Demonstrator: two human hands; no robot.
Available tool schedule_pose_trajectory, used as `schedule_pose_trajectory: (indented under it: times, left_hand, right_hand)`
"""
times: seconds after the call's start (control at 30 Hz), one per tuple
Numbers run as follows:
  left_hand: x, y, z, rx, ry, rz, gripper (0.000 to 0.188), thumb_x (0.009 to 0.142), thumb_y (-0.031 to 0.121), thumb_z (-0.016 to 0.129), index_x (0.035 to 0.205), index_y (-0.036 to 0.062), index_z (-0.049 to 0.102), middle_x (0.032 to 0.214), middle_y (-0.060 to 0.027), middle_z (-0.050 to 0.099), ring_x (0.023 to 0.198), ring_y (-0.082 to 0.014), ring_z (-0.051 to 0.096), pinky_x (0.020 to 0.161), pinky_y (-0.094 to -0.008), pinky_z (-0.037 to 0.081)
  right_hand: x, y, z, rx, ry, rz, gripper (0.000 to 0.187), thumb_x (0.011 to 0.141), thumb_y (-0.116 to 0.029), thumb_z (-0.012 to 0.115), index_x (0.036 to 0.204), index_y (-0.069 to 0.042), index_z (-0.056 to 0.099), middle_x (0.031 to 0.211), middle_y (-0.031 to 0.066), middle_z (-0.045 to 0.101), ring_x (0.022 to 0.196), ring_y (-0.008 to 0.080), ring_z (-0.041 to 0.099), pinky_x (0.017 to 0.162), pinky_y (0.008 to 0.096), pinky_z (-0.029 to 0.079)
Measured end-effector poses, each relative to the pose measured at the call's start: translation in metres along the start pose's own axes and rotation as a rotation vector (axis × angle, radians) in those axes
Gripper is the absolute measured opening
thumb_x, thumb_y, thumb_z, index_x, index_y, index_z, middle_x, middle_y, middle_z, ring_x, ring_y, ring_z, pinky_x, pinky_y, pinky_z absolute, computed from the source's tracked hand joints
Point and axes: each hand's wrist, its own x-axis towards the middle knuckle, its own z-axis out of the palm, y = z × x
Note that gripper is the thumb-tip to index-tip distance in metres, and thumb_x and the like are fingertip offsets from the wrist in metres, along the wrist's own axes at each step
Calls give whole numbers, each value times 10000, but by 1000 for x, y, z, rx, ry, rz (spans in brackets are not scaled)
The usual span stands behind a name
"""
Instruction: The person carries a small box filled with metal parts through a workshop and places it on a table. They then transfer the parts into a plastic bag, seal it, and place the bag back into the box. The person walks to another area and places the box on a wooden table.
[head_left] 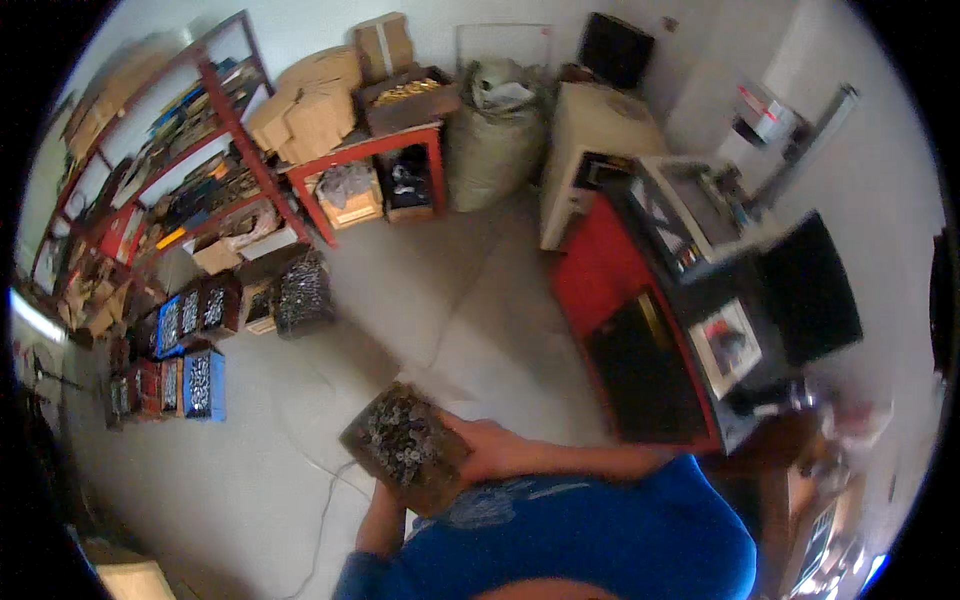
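Observation:
Close to my body I carry an open brown box (440, 478), tilted a little. Small dark metal parts (400, 430), ring-like or nut-like, fill it, blurred too much to name exactly. My right hand (487, 447) grips the box's right side, thumb and fingers against the wall. From the lower left my left hand (384, 508) reaches under the box and holds it from below. Only its wrist area shows; the box hides its fingers.
At left on the floor, blue bins (204, 385) and other boxes hold metal parts. Behind them rises a red shelf rack (225, 110). A red table (370, 150), a sack (495, 140) and a cabinet (590, 130) line the back. A red-black desk (640, 350) stands right; a cable (325, 510) crosses the floor.

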Motion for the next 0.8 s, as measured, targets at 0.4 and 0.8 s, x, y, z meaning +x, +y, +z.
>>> schedule_pose_trajectory:
  times: [0.4, 0.8]
  left_hand:
    - [203, 141, -55, -69, 41, 157, 362, 916, 195, 358, 1254, 69, 364, 1215, -95, 430, 1136, -203, 401, 978, -335, 346]
    - [364, 238, -100, -178, 222, 356, 357, 931, 168, 323, 1273, 68, 329, 1260, -95, 389, 1169, -199, 368, 1000, -325, 321]
  right_hand:
    - [219, -36, -160, -318, -190, -5, 679, 644, -216, 640, 1261, -71, 397, 1098, 189, 559, 970, 302, 565, 842, 370, 432]
    - [502, -37, -359, -386, -158, -418, 508, 555, -136, 617, 1050, -28, 575, 894, 154, 620, 832, 265, 607, 735, 352, 478]
